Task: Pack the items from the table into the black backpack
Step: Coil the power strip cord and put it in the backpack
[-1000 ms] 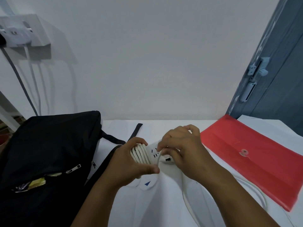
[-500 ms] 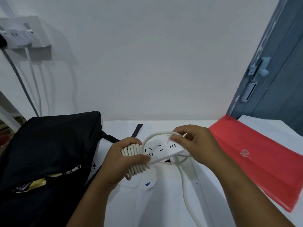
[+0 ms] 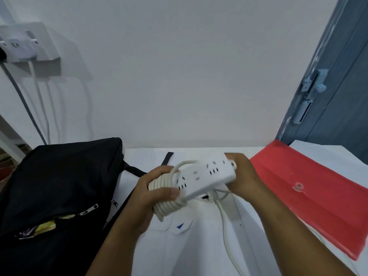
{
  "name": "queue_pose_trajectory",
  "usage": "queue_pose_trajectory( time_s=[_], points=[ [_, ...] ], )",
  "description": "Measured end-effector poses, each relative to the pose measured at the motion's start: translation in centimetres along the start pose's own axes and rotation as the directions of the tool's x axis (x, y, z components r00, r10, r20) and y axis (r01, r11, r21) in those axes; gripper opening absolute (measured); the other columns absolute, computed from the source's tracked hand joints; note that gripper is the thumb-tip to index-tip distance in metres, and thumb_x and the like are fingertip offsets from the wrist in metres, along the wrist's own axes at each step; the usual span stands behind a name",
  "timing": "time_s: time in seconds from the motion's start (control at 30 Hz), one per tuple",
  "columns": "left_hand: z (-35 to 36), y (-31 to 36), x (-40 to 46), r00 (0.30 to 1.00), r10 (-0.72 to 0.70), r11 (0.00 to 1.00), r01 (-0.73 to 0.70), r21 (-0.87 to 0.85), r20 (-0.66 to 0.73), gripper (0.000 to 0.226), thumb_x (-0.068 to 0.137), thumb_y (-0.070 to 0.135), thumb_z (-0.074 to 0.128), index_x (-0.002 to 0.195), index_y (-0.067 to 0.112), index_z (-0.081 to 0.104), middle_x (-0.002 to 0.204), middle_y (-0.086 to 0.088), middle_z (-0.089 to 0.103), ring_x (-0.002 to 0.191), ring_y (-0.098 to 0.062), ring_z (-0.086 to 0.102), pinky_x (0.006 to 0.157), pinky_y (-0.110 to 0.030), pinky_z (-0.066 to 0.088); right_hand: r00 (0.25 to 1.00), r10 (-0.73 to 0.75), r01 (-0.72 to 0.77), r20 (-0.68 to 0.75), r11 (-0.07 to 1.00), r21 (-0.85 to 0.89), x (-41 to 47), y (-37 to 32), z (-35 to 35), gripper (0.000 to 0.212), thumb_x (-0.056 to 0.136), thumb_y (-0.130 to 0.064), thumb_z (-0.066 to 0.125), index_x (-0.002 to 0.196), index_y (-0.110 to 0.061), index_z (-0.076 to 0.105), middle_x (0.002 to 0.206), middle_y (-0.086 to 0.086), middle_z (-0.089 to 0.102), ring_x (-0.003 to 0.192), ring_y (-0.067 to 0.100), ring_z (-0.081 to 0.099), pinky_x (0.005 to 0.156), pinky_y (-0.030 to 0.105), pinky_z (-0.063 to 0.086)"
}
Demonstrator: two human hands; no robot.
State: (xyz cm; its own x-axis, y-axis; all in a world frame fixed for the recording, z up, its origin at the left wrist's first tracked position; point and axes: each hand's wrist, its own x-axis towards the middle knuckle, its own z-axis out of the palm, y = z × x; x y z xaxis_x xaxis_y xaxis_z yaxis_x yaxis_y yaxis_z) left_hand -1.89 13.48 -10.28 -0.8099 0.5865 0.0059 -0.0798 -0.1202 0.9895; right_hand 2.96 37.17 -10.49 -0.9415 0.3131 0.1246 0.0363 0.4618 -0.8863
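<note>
A white power strip point(image 3: 207, 177) hangs above the table's middle, its cord point(image 3: 165, 198) wound in several loops round its left end. My left hand point(image 3: 151, 193) grips that wound end, thumb over the coils. My right hand point(image 3: 244, 176) holds the strip's right end. A loose length of cord point(image 3: 227, 232) trails from under the strip toward the lower edge. The black backpack point(image 3: 55, 190) lies at the left, its zipper partly open on a yellow packet point(image 3: 44, 226).
A red envelope folder point(image 3: 310, 188) lies on the table's right side. A folded white garment point(image 3: 191, 242) with a blue triangle mark lies under my hands. A grey-blue door point(image 3: 334, 92) stands at the far right; a wall socket point(image 3: 25, 44) with cables sits top left.
The strip has been turned so its socket face shows fully, and my right hand has moved from the cord to the strip's right end. More cord is wound on.
</note>
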Motion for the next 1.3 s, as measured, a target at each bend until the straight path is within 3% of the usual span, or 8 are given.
queue_pose_trajectory(
  time_s=[0.1,0.2,0.53,0.8,0.93,1.03,1.17,1.3],
  points=[
    [0.7,-0.3,0.3,0.996,-0.003,0.979,-0.015,-0.203,-0.092,0.063,0.057,0.024,0.075,0.119,0.028,0.072,0.114,-0.012,0.070,0.082,-0.027,0.064,0.062,-0.039,0.053,0.995,-0.007,0.012,0.095,0.998,-0.057,-1.5,0.2,2.1,0.035,0.087,-0.045,0.072,0.057,-0.027,0.066,0.051,-0.007,0.052,0.050,0.003,0.037,0.053,0.027,0.035],
    [0.7,-0.8,0.3,0.985,-0.030,0.992,0.008,-0.128,-0.170,0.061,0.059,0.031,0.076,0.119,0.035,0.071,0.118,-0.018,0.068,0.088,-0.031,0.062,0.075,-0.048,0.049,0.970,-0.027,0.067,0.243,0.985,-0.160,-2.6,0.6,3.3,0.058,0.089,-0.062,0.058,0.073,-0.006,0.062,0.066,0.014,0.053,0.055,0.010,0.038,0.056,0.034,0.035],
    [2.0,-1.7,0.6,0.949,-0.069,0.998,0.062,-0.032,-0.306,0.026,0.079,0.013,0.080,0.096,0.001,0.063,0.068,-0.016,0.069,0.056,-0.024,0.059,0.049,-0.026,0.043,0.952,-0.117,0.228,0.283,0.888,-0.398,-3.6,-0.9,2.1,0.040,0.089,-0.043,0.056,0.070,-0.009,0.051,0.065,0.010,0.051,0.057,0.022,0.044,0.053,0.037,0.034],
    [1.5,-2.3,0.9,0.934,-0.110,0.994,0.113,-0.009,-0.340,0.028,0.079,0.015,0.080,0.103,0.008,0.067,0.080,-0.018,0.068,0.066,-0.028,0.066,0.052,-0.030,0.052,0.919,-0.155,0.331,0.363,0.803,-0.495,-4.0,-1.6,2.2,0.025,0.088,-0.027,0.055,0.071,-0.010,0.052,0.066,0.010,0.053,0.062,0.026,0.048,0.056,0.041,0.041],
    [1.2,-2.0,0.7,0.904,-0.034,0.993,0.078,0.086,-0.425,0.030,0.075,0.015,0.085,0.099,0.018,0.068,0.081,-0.013,0.070,0.060,-0.018,0.064,0.045,-0.027,0.046,0.908,-0.147,0.353,0.393,0.776,-0.523,-4.0,-1.8,1.4,0.014,0.083,-0.027,0.054,0.086,-0.016,0.062,0.072,0.005,0.062,0.066,0.024,0.054,0.060,0.026,0.035],
    [0.4,-2.0,0.8,0.872,-0.004,0.992,0.066,0.110,-0.489,0.033,0.074,0.017,0.088,0.096,0.026,0.065,0.084,-0.016,0.074,0.060,-0.022,0.068,0.045,-0.028,0.045,0.938,-0.085,0.263,0.337,0.806,-0.530,-3.6,-1.5,0.1,0.016,0.083,-0.026,0.054,0.092,-0.031,0.067,0.080,-0.008,0.068,0.075,0.013,0.060,0.074,0.025,0.042],
    [0.6,-2.1,0.6,0.847,0.037,0.974,0.088,0.209,-0.530,0.036,0.069,0.021,0.091,0.092,0.031,0.065,0.086,-0.010,0.070,0.061,-0.019,0.068,0.043,-0.028,0.048,0.962,-0.121,0.252,0.246,0.743,-0.620,-3.3,-1.0,0.2,0.024,0.092,-0.019,0.050,0.090,-0.036,0.066,0.085,-0.010,0.062,0.086,0.006,0.053,0.103,0.031,0.024],
    [1.0,-1.9,0.6,0.911,-0.007,0.937,0.150,0.314,-0.413,0.044,0.064,0.020,0.094,0.097,0.030,0.066,0.088,-0.009,0.064,0.059,-0.016,0.061,0.045,-0.027,0.049,0.923,-0.239,0.373,0.301,0.743,-0.556,-3.5,-2.4,1.7,0.040,0.091,-0.004,0.057,0.101,-0.038,0.074,0.087,-0.012,0.056,0.090,0.011,0.049,0.097,0.028,0.019]
  ],
)
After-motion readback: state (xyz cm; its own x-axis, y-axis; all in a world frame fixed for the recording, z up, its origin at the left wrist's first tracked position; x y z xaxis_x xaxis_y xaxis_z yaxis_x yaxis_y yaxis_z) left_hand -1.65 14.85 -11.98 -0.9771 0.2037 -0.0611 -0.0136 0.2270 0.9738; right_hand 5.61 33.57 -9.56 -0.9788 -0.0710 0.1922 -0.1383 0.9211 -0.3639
